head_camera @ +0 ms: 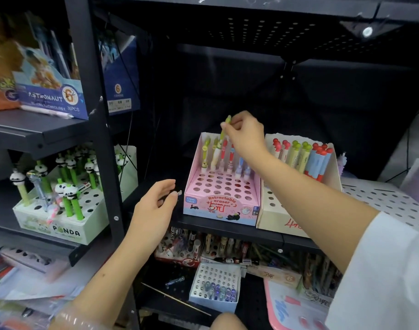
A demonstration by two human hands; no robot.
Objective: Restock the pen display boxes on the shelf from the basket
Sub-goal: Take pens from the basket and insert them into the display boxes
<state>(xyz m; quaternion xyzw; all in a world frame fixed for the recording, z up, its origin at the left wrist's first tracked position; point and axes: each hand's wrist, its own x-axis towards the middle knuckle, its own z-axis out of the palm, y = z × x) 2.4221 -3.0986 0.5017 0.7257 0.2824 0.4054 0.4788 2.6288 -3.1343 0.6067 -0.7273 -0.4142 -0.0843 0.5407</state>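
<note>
Head view looks down on a dark metal shelf [227, 228], where the right hand [247, 134] pinches a green pen [225, 128] by its upper end, its grip narrow round the barrel, the pen hanging tip-down above the back rows of the pink display box [221, 201]. That box already carries a short row of pens at its rear, its front holes bare. Just beside it to the right stands a cream display box [287, 210] with red, green and blue pens leaning at the back; the right forearm crosses in front of its near corner. The left hand [156, 206] hovers left of the pink box, fingers curled about a small clear thing I cannot make out. Beyond the upright post sits a panda pen box [61, 225], and above it an astronaut box [51, 96]. Below, a white perforated box [215, 287] holds a few bluish pieces.
</note>
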